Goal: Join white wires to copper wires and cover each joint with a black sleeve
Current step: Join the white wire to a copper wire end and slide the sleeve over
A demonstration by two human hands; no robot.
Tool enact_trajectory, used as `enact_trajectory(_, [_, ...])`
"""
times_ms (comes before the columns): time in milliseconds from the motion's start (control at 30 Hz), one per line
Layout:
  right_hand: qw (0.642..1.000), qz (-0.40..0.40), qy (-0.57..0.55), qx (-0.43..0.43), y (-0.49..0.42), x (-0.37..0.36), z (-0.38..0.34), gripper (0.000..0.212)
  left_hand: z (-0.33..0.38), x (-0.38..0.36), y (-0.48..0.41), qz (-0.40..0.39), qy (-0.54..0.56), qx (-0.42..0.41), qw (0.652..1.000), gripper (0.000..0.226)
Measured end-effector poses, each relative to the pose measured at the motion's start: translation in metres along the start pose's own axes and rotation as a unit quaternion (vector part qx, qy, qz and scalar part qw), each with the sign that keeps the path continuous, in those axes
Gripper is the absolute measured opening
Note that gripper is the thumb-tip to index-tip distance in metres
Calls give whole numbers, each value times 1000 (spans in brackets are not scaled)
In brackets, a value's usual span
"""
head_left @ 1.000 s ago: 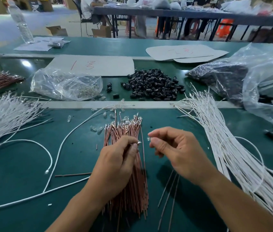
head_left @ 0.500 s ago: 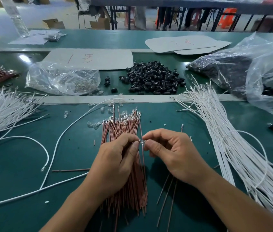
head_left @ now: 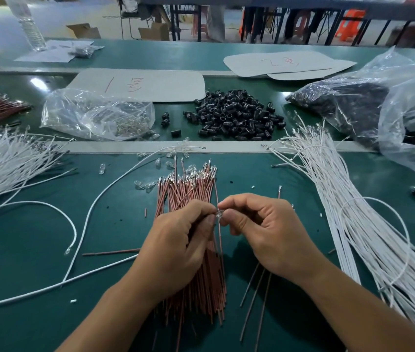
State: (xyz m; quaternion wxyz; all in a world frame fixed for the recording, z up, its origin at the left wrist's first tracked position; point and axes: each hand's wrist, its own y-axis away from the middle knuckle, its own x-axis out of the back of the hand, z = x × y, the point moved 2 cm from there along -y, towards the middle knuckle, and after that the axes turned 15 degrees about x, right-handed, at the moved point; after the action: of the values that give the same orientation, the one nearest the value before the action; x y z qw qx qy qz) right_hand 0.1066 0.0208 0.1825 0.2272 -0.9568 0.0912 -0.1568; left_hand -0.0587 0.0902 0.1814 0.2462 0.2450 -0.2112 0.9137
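Both hands meet over the green worktop (head_left: 36,237), fingertip to fingertip. The left hand (head_left: 175,240) has its fingers (head_left: 202,207) curled in, thumb and forefinger pinched tight on the end of a single copper wire (head_left: 219,240) that trails down toward the wrist. The right hand (head_left: 264,232) has its fingers (head_left: 229,203) curled the same way, thumb and forefinger nipping a tiny clear piece (head_left: 219,214) right where the two pinches touch. How the piece and the wire end sit together is too small to tell.

Directly beneath the left fingers lies the bundle of copper wires (head_left: 188,189), fanned out past the fingertips and running back under the palm. A few loose copper strands (head_left: 252,301) lie under the right wrist. Out beyond the right fingers is a thick sheaf of white wires (head_left: 353,224); another sheaf (head_left: 5,163) lies well off past the left fingers, with one loose white wire (head_left: 94,199) curving between. Well ahead of the fingertips sits the heap of black sleeves (head_left: 236,115), beside a clear bag (head_left: 94,115).
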Motion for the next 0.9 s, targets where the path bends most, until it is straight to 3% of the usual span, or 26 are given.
enact_trajectory(233, [999, -13, 41, 11, 2, 1, 1, 14, 5, 1, 1, 19, -40, -20, 999, 16])
enact_trajectory(400, [1000, 13, 8, 6, 2, -1, 4, 16, 6, -2, 0, 46, -12, 9, 999, 9])
enact_trajectory(900, [1000, 14, -7, 10, 1, -1, 1, 16, 3, -3, 0, 23, -2, 11, 1000, 9])
